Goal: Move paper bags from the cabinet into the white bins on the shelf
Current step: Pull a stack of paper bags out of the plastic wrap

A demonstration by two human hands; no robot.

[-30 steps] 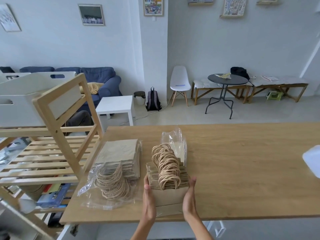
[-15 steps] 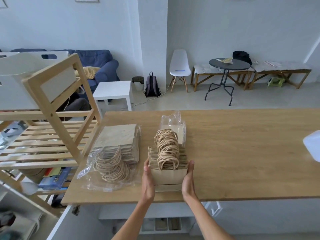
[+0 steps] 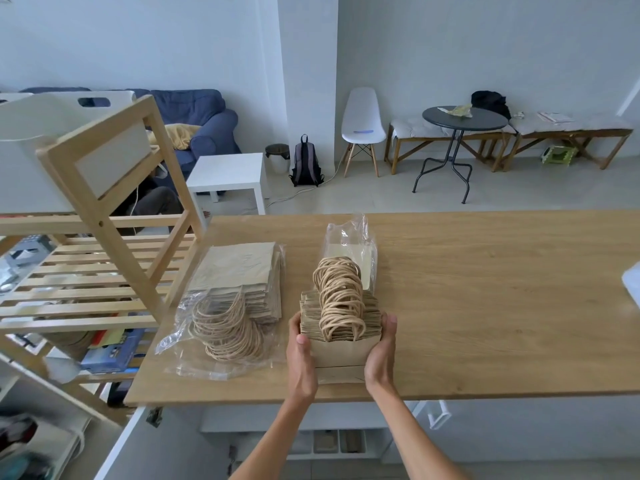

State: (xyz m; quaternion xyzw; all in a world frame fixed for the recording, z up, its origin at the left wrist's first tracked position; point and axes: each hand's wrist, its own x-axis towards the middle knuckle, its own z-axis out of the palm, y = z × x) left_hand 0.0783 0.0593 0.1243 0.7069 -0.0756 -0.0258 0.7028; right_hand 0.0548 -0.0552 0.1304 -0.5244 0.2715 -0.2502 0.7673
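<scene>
A bundle of brown paper bags with rope handles stands on edge near the front of the wooden counter, its far end still in clear plastic wrap. My left hand presses its left side and my right hand its right side, clamping it between them. A second stack of paper bags lies flat in an open plastic sleeve just to the left. White bins sit on top of the wooden shelf at the far left.
The shelf's slatted middle level is bare; books and clutter lie below it. An open cabinet compartment shows under the counter's front edge. A white object sits at the counter's right edge. Behind the counter are a sofa, chairs and tables.
The view has tilted down and back, showing more of my forearms and the cabinet below. Both hands stay clamped on the upright bundle, which sits in the same spot.
</scene>
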